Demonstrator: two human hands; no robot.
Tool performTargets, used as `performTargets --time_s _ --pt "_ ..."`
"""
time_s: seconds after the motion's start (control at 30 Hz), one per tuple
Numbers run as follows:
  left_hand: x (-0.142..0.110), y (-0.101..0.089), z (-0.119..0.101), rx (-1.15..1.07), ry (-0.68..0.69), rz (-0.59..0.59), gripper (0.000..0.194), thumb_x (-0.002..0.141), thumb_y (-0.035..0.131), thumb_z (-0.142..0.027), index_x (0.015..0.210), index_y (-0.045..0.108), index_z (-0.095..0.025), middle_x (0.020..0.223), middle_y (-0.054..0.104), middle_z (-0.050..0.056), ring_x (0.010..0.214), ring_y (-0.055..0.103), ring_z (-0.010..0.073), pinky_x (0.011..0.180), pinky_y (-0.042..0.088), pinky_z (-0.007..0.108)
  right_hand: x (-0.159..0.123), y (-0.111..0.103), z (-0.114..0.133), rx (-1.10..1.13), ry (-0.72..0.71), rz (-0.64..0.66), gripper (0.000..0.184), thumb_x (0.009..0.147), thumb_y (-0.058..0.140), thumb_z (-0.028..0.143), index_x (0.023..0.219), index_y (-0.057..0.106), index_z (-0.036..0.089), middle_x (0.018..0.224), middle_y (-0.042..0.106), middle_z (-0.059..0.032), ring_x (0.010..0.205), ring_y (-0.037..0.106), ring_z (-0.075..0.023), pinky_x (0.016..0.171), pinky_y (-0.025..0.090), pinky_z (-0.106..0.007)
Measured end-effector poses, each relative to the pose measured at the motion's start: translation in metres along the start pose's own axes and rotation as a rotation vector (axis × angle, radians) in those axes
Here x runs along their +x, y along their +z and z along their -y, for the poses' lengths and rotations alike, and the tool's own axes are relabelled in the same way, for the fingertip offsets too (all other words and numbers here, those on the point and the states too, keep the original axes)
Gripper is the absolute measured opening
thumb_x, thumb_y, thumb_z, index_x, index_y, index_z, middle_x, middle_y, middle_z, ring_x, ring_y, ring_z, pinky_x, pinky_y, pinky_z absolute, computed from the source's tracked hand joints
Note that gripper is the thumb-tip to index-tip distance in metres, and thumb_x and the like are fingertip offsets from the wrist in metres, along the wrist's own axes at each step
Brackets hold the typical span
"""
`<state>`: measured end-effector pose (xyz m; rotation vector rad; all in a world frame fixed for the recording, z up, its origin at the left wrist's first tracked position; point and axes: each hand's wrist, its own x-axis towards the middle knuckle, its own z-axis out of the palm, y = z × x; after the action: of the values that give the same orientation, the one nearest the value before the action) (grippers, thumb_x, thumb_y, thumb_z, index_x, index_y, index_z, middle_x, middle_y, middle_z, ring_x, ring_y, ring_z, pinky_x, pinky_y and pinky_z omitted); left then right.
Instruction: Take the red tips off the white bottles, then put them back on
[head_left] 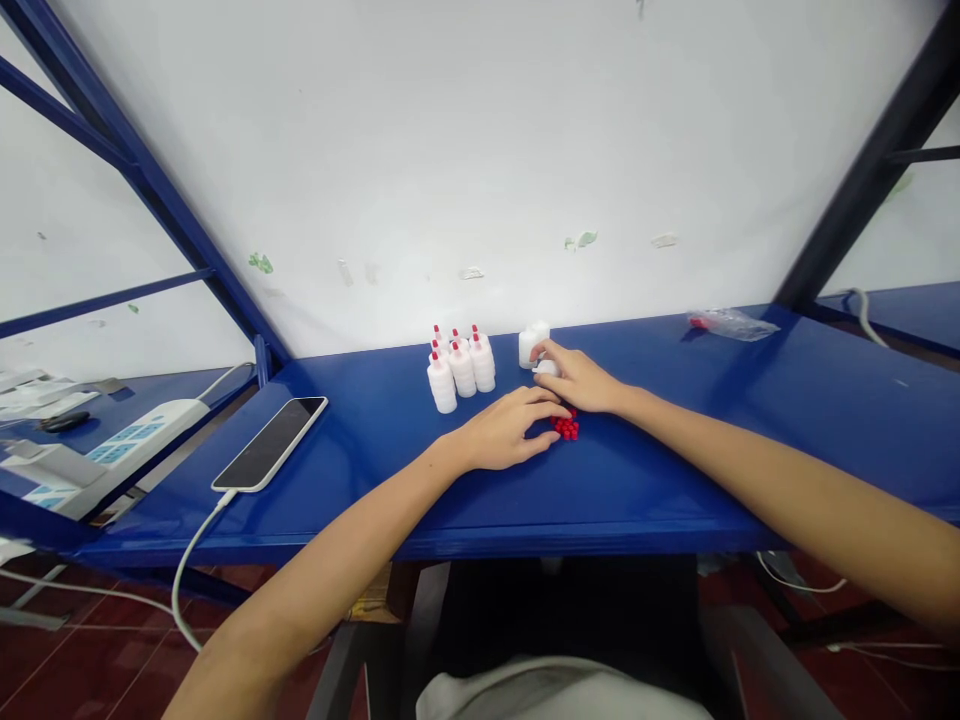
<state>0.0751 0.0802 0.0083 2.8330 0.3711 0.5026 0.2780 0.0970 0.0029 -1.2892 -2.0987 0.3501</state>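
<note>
My right hand [581, 378] reaches in from the right, with thumb and fingers around a small white bottle [547, 368]; part of it is hidden by the hand. Right behind it are more white bottles [534, 343], without red tips. My left hand [514, 428] rests low over the table, its thumb and forefinger apart at the edge of a small pile of red caps [568, 429]. No cap shows clearly between those fingers. To the left, several white squeeze bottles [461, 368] with red-tipped nozzles stand upright in a tight group.
On the blue table [375, 440], a phone [271, 445] with a plugged-in white cable lies at the left. A clear plastic bag [731, 324] with something red inside lies at the back right. Blue metal frames rise at both sides, against a white wall.
</note>
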Motion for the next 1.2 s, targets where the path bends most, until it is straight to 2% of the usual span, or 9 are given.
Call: performTargets --time_s 0.17,0.43,0.63,0.77,0.87,0.93,1.03,1.1,1.2 --pt "-0.001 -0.001 0.002 -0.008 0.022 0.027 0.024 0.097 0.051 -0.026 0.116 0.065 -0.02 0.122 0.063 0.009 0.116 0.057 0.0216 0.104 0.044 0.037 0.0 -0.001 0.001 -0.014 0.004 0.009 0.027 0.083 0.051 0.027 0.109 0.052 0.022 0.069 0.055 0.0036 0.058 0.047 -0.0147 0.06 0.032 -0.026" --pt "-0.005 -0.003 0.005 0.061 0.022 0.008 0.021 0.097 0.05 -0.025 0.11 0.065 -0.018 0.11 0.063 0.008 0.106 0.059 0.0201 0.096 0.046 0.033 -0.001 -0.001 0.001 -0.066 0.011 0.028 0.026 0.084 0.051 0.028 0.108 0.057 0.021 0.072 0.058 0.0016 0.061 0.049 -0.0157 0.062 0.033 -0.027" --pt "-0.009 -0.008 0.008 0.014 0.058 -0.013 0.019 0.096 0.055 -0.03 0.108 0.066 -0.02 0.11 0.064 0.008 0.105 0.059 0.0201 0.094 0.047 0.033 0.0 -0.002 0.002 -0.113 -0.008 0.043 0.028 0.086 0.049 0.03 0.109 0.059 0.02 0.073 0.062 -0.0006 0.065 0.051 -0.0175 0.064 0.034 -0.028" --pt "-0.011 -0.011 0.012 -0.077 0.105 -0.101 0.015 0.092 0.06 -0.031 0.097 0.067 -0.018 0.104 0.065 0.008 0.097 0.062 0.0182 0.09 0.05 0.032 0.0 -0.002 0.002 -0.132 -0.012 0.047 0.029 0.087 0.049 0.03 0.11 0.06 0.019 0.085 0.067 -0.0039 0.069 0.054 -0.0183 0.067 0.037 -0.029" --pt "-0.012 -0.008 0.01 -0.049 0.107 -0.177 0.012 0.088 0.063 -0.028 0.088 0.065 -0.016 0.094 0.065 0.007 0.087 0.062 0.0181 0.081 0.051 0.031 0.0 -0.002 0.002 -0.134 -0.008 0.047 0.029 0.087 0.049 0.03 0.111 0.06 0.019 0.088 0.067 -0.0049 0.071 0.056 -0.0188 0.068 0.038 -0.029" --pt "-0.011 -0.006 0.007 -0.001 0.094 -0.171 0.012 0.085 0.062 -0.026 0.092 0.065 -0.016 0.096 0.065 0.008 0.088 0.062 0.0191 0.081 0.051 0.032 0.0 -0.002 0.003 -0.136 -0.001 0.052 0.029 0.087 0.05 0.031 0.112 0.06 0.019 0.085 0.067 -0.0042 0.07 0.056 -0.019 0.067 0.038 -0.029" --pt "-0.008 -0.002 0.002 0.004 0.059 -0.118 0.021 0.088 0.06 -0.024 0.107 0.064 -0.018 0.109 0.065 0.009 0.1 0.062 0.0208 0.091 0.05 0.034 0.0 -0.003 0.003 -0.129 0.003 0.058 0.029 0.088 0.05 0.032 0.112 0.061 0.019 0.084 0.067 -0.0038 0.07 0.056 -0.0188 0.067 0.039 -0.029" --pt "-0.005 -0.001 0.0 -0.032 0.033 -0.093 0.025 0.09 0.059 -0.023 0.114 0.063 -0.018 0.115 0.064 0.01 0.107 0.061 0.0207 0.098 0.048 0.034 0.0 -0.003 0.002 -0.122 -0.002 0.06 0.029 0.089 0.049 0.033 0.112 0.061 0.019 0.087 0.068 -0.0044 0.072 0.058 -0.019 0.068 0.039 -0.029" --pt "-0.001 -0.001 0.001 -0.085 -0.011 -0.07 0.026 0.092 0.059 -0.025 0.116 0.063 -0.018 0.115 0.066 0.009 0.107 0.062 0.0201 0.098 0.048 0.034 0.0 -0.002 0.0 -0.124 -0.02 0.053 0.029 0.088 0.05 0.031 0.111 0.062 0.019 0.094 0.07 -0.0056 0.077 0.06 -0.0198 0.071 0.04 -0.03"
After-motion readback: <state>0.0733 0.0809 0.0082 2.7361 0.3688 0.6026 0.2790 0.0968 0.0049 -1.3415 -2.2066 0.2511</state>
